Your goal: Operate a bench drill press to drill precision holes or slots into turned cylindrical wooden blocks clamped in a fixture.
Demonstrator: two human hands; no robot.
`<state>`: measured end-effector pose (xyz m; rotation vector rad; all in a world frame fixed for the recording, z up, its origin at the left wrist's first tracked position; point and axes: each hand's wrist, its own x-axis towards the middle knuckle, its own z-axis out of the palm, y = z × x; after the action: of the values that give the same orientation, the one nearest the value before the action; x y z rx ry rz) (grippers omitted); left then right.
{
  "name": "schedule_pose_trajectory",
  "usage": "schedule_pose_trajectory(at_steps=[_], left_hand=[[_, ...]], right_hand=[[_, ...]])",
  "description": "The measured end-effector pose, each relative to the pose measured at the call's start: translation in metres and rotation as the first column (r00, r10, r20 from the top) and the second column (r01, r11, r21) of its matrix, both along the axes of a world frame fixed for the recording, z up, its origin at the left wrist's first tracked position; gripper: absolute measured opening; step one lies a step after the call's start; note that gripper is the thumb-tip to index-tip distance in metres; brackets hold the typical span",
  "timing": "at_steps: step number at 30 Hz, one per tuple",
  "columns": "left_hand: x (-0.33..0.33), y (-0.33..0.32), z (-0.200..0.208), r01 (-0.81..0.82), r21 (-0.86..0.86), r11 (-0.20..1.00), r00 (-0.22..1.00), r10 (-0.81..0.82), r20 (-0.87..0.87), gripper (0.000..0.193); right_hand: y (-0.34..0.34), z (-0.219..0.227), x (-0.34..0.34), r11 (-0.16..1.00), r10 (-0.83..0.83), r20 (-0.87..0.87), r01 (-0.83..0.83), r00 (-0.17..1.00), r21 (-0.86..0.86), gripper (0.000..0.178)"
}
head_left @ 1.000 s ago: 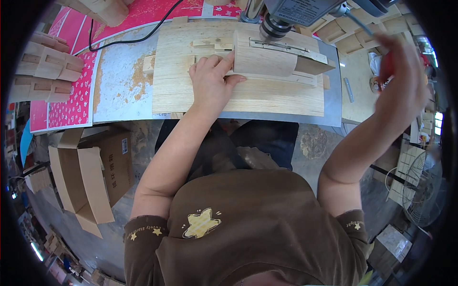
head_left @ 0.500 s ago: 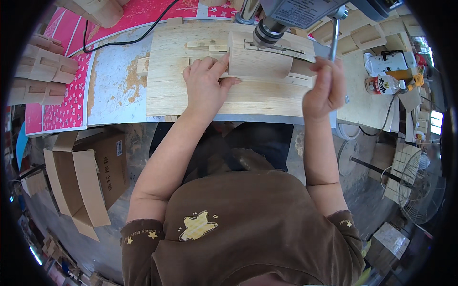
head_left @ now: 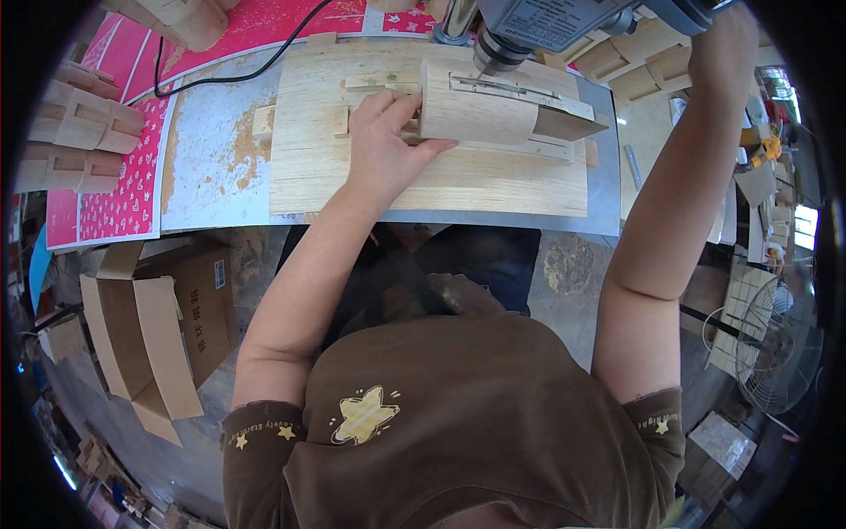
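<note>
My left hand (head_left: 388, 145) grips the left end of a pale, rounded wooden block (head_left: 480, 115). Its fingers press on the end face and its thumb lies along the near lower edge. A slotted metal strip (head_left: 520, 93) is set in the top of the block, which lies on a light wooden board (head_left: 352, 189). Above the block's far side hangs the chuck (head_left: 498, 53) of a grey drill press (head_left: 555, 22). My right hand (head_left: 727, 48) is raised at the upper right beside the drill press head; its fingers are largely hidden at the picture's edge.
Small wooden strips (head_left: 379, 81) are fixed on the board around the block. Stacked wooden pieces (head_left: 84, 132) stand at left, more (head_left: 643, 70) at back right. A black cable (head_left: 229, 84) crosses the bench. Below, an open cardboard box (head_left: 167, 326) and a fan (head_left: 780, 344) stand on either side.
My right hand has left the metal lever beside the block and moved up and right. That lever no longer shows there, and the chuck sits slightly higher. My left hand stays at the block's end.
</note>
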<state>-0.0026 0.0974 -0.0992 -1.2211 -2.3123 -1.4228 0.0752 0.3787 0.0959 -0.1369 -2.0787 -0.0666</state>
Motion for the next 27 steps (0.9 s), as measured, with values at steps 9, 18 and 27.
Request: schedule_pose_trajectory(at_steps=[9,18,27], left_hand=[[-0.007,-0.021,0.015,0.148,0.033,0.988,0.932,-0.150,0.331,0.033],[-0.014,-0.124,0.045,-0.028,0.155,0.988,0.821,-0.066,0.567,0.027],[-0.012,-0.111,0.076,-0.181,-0.018,0.983,0.379,0.086,0.922,0.029]], right_hand=[[-0.093,-0.133,0.065,0.959,0.078,0.545,0.088,0.835,-0.271,0.028],[-0.092,-0.131,0.082,0.955,0.119,0.541,0.054,0.833,-0.293,0.027],[-0.122,-0.130,0.088,0.954,0.128,0.523,0.039,0.843,-0.296,0.028]])
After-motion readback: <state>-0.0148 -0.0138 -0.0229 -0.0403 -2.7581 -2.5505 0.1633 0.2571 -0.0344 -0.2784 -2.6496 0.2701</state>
